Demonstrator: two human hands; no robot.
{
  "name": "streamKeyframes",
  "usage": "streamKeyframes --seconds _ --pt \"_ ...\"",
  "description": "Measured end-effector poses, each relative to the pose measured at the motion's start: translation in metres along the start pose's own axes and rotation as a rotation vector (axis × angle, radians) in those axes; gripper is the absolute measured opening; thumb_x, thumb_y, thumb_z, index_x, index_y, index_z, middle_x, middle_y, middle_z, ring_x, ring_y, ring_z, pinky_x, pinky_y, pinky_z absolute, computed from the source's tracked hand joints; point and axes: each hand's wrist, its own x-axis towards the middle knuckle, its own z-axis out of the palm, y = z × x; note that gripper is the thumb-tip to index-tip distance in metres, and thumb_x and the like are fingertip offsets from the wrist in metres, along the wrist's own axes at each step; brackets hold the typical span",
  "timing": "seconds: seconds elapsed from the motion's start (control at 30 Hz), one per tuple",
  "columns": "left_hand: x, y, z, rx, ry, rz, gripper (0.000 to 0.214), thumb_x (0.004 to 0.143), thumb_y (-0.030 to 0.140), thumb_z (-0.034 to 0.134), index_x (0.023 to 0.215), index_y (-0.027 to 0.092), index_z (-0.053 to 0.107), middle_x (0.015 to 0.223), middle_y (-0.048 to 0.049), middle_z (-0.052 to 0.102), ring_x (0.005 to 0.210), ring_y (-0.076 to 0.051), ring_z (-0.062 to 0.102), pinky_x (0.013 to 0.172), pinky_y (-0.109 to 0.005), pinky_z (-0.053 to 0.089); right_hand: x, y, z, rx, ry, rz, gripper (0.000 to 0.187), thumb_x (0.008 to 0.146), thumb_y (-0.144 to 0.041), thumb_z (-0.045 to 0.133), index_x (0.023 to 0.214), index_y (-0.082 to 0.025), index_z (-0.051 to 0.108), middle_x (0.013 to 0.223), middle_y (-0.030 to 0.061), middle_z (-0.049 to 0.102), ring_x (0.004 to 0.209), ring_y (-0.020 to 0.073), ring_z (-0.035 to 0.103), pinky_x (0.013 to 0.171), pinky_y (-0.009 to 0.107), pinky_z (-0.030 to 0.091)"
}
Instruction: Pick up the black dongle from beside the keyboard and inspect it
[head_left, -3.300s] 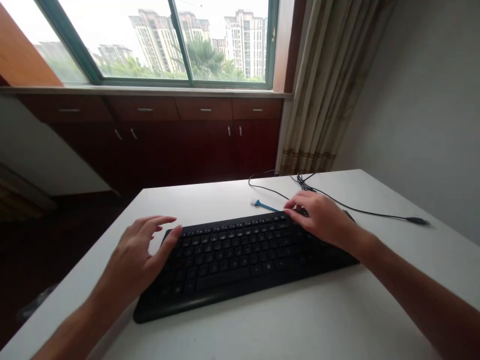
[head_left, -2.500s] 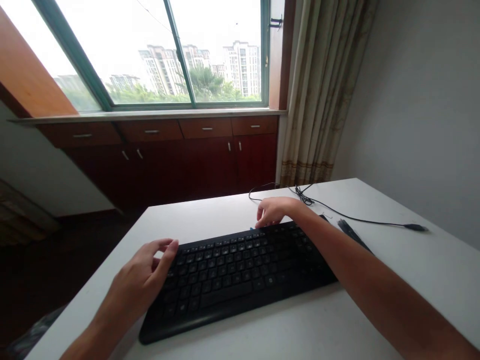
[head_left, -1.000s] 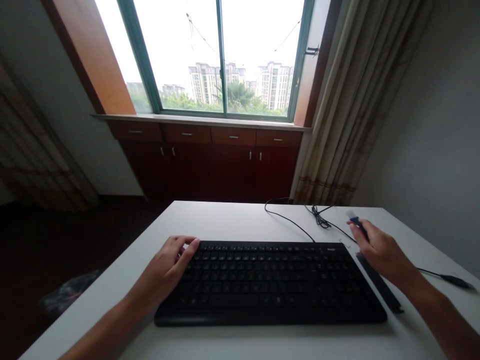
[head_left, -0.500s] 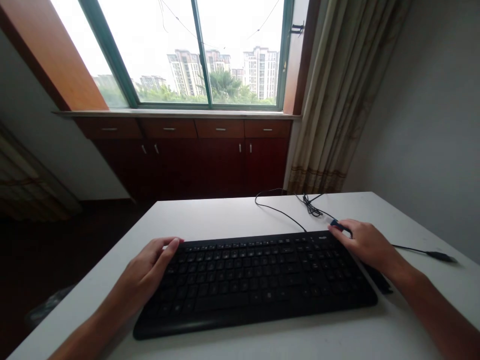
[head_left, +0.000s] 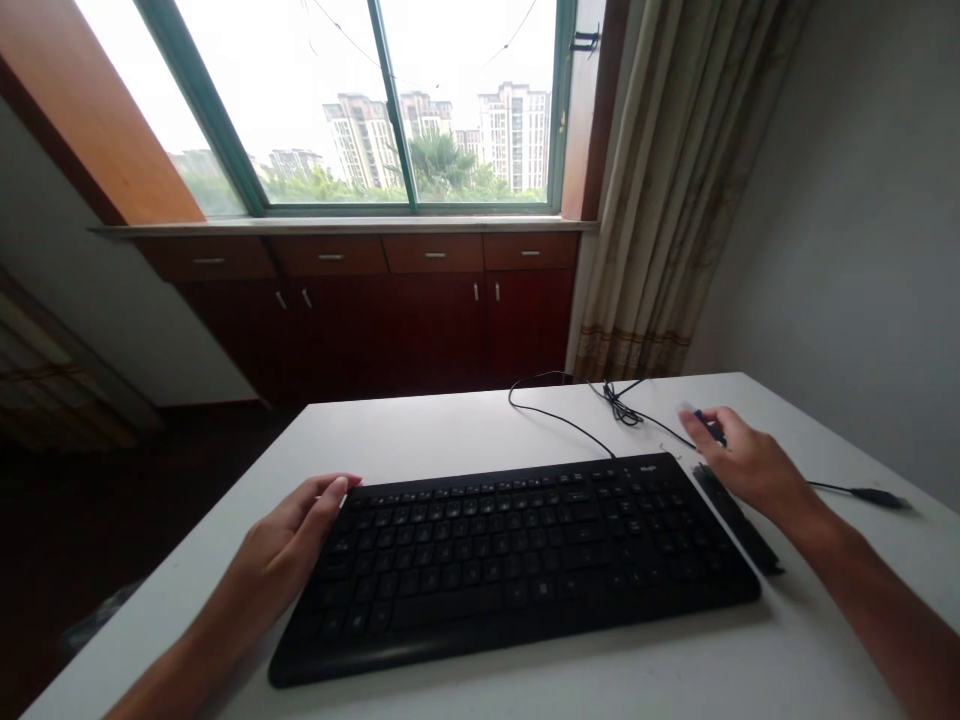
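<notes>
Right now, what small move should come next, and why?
Perhaps bring the blue tool over the keyboard: the right hand holds it beyond the keyboard's far right corner, while the left hand touches the far left corner, seemingly steadying it.

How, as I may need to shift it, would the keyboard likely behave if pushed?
The keyboard is probably stiff: it looks like one long slab with no visible sag. Lying broad and low on the table, it seems unlikely to roll or tip. Its thin, looping cable looks floppy and may trail behind.
</notes>
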Motion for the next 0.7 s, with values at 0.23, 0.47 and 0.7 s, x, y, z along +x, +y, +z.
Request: streamKeyframes --seconds 0.23,0.47,0.7 --pt "0.003 -0.007 0.006 0.073 -0.016 0.125 0.05 0.098 0.064 0.041 0.12 0.024 0.06 0.124 -0.002 0.065 0.118 -0.025 0.058 0.105 -0.034 0.042 0.019 0.039 0.007 -0.088 0.056 -0.074 0.042 0.097 -0.041 0.035 0.1 -0.017 0.068 0.107 0.0161 0.073 0.098 0.0308 0.067 0.081 0.038 0.045" --pt "0.005 -0.009 0.008 0.102 -0.018 0.124 0.049 0.097 0.065 0.039 0.118 0.026 0.061 0.125 -0.0008 0.062 0.119 -0.023 0.056 0.107 -0.033 0.039 0.024 0.053 0.013 -0.093 0.031 -0.134 0.046 0.092 -0.045 0.044 0.11 -0.016 0.074 0.12 0.0131 0.072 0.107 0.0309 0.066 0.089 0.039 0.047" --pt "0.005 -0.009 0.007 0.09 0.004 0.082 0.049 0.094 0.069 0.041 0.117 0.031 0.062 0.125 0.0038 0.065 0.12 -0.023 0.058 0.107 -0.034 0.041 0.025 0.057 0.01 -0.085 -0.018 -0.08 0.046 0.091 -0.051 0.049 0.111 -0.019 0.075 0.115 0.0112 0.073 0.099 0.0279 0.067 0.083 0.037 0.047"
